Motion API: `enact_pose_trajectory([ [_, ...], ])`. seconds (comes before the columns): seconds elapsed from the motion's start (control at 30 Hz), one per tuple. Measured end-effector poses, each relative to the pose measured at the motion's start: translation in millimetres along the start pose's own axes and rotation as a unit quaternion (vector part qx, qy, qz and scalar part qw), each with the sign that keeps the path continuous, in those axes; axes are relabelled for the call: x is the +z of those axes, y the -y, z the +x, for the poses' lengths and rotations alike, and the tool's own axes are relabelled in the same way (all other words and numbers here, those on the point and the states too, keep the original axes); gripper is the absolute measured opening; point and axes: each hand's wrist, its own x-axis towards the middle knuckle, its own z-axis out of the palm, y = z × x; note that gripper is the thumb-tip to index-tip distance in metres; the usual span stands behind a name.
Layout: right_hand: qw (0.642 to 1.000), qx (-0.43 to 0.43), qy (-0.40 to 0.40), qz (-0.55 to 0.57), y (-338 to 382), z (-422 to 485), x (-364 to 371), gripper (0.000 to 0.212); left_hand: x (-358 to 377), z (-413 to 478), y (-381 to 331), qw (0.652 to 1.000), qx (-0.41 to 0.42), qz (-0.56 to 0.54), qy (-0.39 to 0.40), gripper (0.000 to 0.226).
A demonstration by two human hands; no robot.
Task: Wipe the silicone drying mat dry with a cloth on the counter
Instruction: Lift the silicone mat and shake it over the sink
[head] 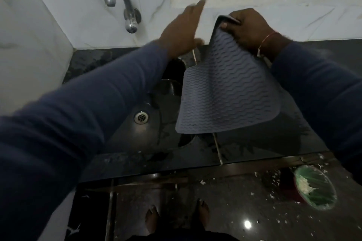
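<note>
Grey silicone mat point(227, 92) hangs from right hand point(248, 29) above counter edge point(176, 170).

- Our right hand point(248, 29) grips the top corner of the drying mat point(228, 88), which hangs above the surface point(274, 143), right of the sink point(137, 137).
- Our left hand point(182, 35) is raised, fingers spread, left of the mat and not touching it.
- The tap point(121, 6) juts from the wall behind the sink; the drain point(141, 117) sits in the basin's floor.
- On the floor, near right of the surface's front edge, stands a bowl point(315, 187); our feet point(202, 214) are left of it.
</note>
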Motion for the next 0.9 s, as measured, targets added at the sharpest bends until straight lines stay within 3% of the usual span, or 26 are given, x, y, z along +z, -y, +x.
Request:
enact_pose_trajectory([
  [0.07, 1.0, -0.016, 0.012, 0.006, 14, -1, 0, 0.022, -22, 20, -19, 0.995, 0.085, 0.045, -0.008, 0.086],
  [0.17, 0.999, -0.023, 0.016, -0.025, 27, -5, -1, 0.024, -41, 31, -34, 0.978, 0.145, 0.146, 0.028, 0.049],
  [0.27, 0.999, -0.031, 0.013, -0.004, 32, -11, -2, 0.024, -49, 30, -34, 0.968, 0.146, 0.201, 0.043, 0.03],
  [0.37, 0.999, -0.011, 0.034, -0.002, 29, -18, 0, 0.039, -49, 24, -20, 0.974, 0.131, 0.185, 0.027, 0.027],
  [0.43, 0.993, 0.035, 0.114, 0.012, 19, -32, 8, 0.043, -55, 18, -6, 0.983, 0.103, 0.151, 0.014, 0.025],
  [0.53, 0.97, 0.102, 0.219, -0.036, -5, -60, 34, 0.026, -68, 8, 24, 0.992, 0.064, 0.108, 0.003, 0.02],
  [0.63, 0.973, 0.126, 0.192, -0.024, -22, -61, 55, 0.024, -76, -8, 52, 0.996, 0.015, 0.085, 0.023, 0.013],
  [0.8, 0.989, 0.09, 0.097, -0.069, -9, -26, 60, 0.018, -88, -37, 83, 0.991, -0.053, 0.109, 0.052, 0.025],
  [0.9, 0.99, 0.057, 0.077, -0.103, 7, -7, 56, 0.021, -99, -51, 94, 0.988, -0.077, 0.117, 0.067, 0.019],
])
